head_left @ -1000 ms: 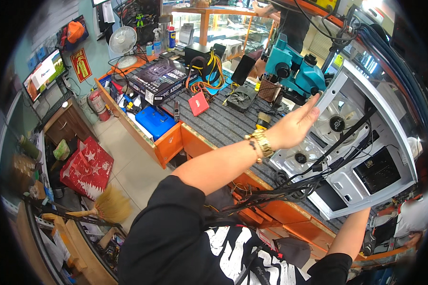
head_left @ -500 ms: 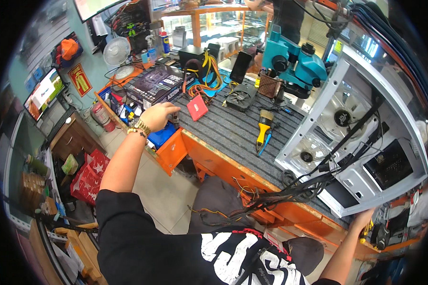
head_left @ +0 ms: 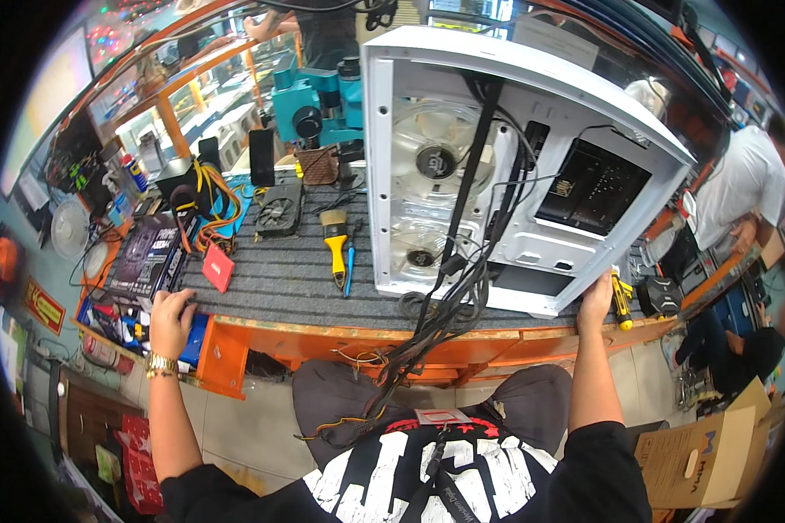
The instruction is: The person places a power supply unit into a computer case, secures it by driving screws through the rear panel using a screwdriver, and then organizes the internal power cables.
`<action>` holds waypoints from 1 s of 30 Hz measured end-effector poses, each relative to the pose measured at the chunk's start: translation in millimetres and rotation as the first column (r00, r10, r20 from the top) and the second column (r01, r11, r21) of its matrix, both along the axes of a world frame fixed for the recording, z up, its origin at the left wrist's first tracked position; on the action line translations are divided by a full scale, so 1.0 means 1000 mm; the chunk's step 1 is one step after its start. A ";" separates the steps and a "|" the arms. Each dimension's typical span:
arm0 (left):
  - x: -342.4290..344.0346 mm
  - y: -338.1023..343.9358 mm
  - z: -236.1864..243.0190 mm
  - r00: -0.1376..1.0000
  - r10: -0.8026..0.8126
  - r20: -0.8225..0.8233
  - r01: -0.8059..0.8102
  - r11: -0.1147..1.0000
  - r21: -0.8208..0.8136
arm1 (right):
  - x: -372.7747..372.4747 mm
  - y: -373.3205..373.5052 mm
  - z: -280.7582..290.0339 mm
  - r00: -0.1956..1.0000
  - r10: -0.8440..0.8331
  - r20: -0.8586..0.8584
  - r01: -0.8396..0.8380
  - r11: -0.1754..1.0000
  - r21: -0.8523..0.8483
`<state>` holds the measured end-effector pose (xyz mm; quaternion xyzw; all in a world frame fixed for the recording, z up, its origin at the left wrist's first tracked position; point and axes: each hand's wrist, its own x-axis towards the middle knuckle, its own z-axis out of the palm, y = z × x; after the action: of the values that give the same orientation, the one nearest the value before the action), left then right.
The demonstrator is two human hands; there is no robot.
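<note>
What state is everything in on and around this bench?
Computer case: open-sided, insides showing
Cables: bunched, hanging over the bench edge
Drawer: pulled open
Cardboard box: flap open
Brush: lying on the mat
Left hand: by the drawer
Right hand: at the case's lower corner

Right fingers (head_left: 605, 281) touch a white computer case (head_left: 539, 234) while left fingers (head_left: 184, 301) hover over an open drawer (head_left: 225, 357).

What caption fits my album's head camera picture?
Left hand over an open orange wooden drawer, right hand by a boxy white metal computer case.
</note>
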<state>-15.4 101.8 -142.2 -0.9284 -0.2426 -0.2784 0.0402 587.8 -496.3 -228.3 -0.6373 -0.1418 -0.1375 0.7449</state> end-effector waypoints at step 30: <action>0.220 -0.344 0.165 0.047 -0.939 0.342 0.983 0.105 0.153 | -0.036 0.044 0.025 0.924 0.005 0.383 0.145 0.921 -0.363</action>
<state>204.2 -242.2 23.3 -0.7831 0.4194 -0.3807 -0.2569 552.1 -452.1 -203.2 -0.7372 -0.2831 -0.2539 0.5586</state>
